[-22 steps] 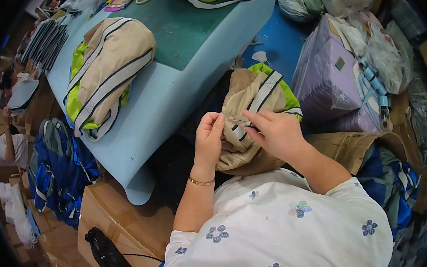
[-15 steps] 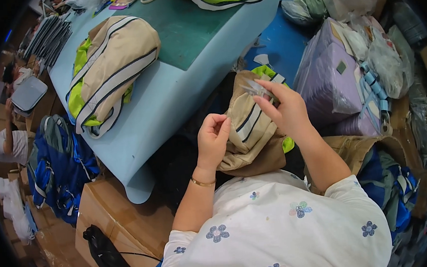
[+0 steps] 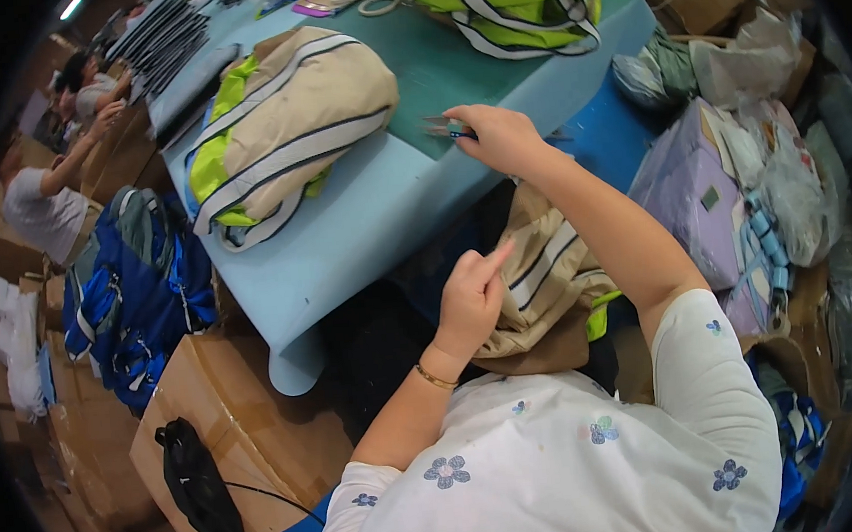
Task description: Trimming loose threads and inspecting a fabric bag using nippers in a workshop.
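My right hand [image 3: 501, 142] is out over the near edge of the table, closed around small thread snips [image 3: 453, 129] whose blades point left. On my lap lies a beige bag [image 3: 536, 267] with white-and-navy webbing and a lime green patch. My left hand [image 3: 471, 302] is beside the bag's left side, with the index finger stretched out and the other fingers curled. Nothing shows in its fingers. My right forearm passes over the bag and hides part of it.
On the pale blue table [image 3: 278, 288] rest a beige-and-lime bag [image 3: 304, 116] and a lime green bag [image 3: 516, 9]. A cardboard box [image 3: 248, 420] stands left, near blue backpacks [image 3: 138, 299]. Wrapped purple goods [image 3: 686, 196] are at right. Other people [image 3: 50, 195] work at far left.
My right hand has moved from above the lap bag up and left to the table with the snips. My left hand's index finger has straightened from a pinch. The view has shifted.
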